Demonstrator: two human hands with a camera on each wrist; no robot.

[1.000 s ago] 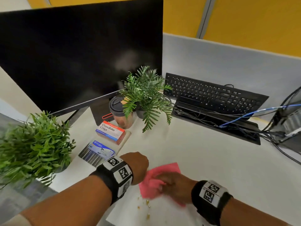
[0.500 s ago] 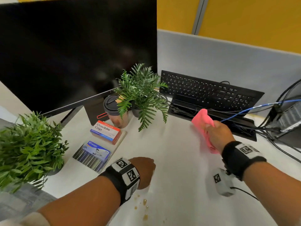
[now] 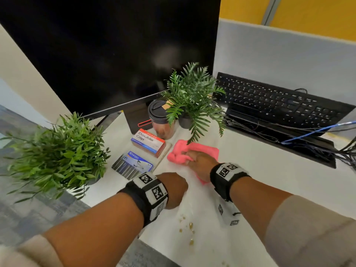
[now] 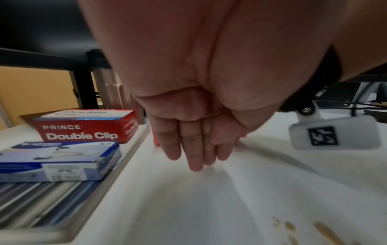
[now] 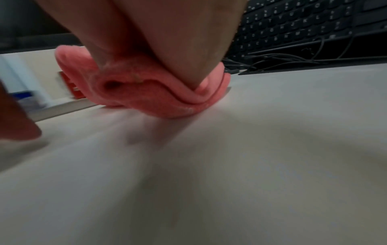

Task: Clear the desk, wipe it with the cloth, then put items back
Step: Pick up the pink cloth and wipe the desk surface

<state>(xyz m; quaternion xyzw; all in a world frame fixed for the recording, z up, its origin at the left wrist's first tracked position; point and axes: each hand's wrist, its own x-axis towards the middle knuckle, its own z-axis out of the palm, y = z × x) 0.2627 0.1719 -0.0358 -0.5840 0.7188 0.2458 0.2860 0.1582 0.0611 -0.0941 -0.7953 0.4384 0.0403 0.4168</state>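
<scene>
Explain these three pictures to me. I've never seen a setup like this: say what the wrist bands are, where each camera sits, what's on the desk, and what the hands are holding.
No machine here: a person works with bare hands. The black bands with checkered tags carry small cameras. The wide picture comes from a camera on the head, looking down. The other two look along each hand from the wrist.

The right hand presses a crumpled pink cloth onto the white desk, wiping. The left hand holds nothing; in its wrist view the fingers point straight down at the desk.

On the desk: a red Double Clip box, a blue box atop a striped pack, a lidded cup, two potted plants, a monitor, a keyboard, cables, and brown drops near the front edge.
</scene>
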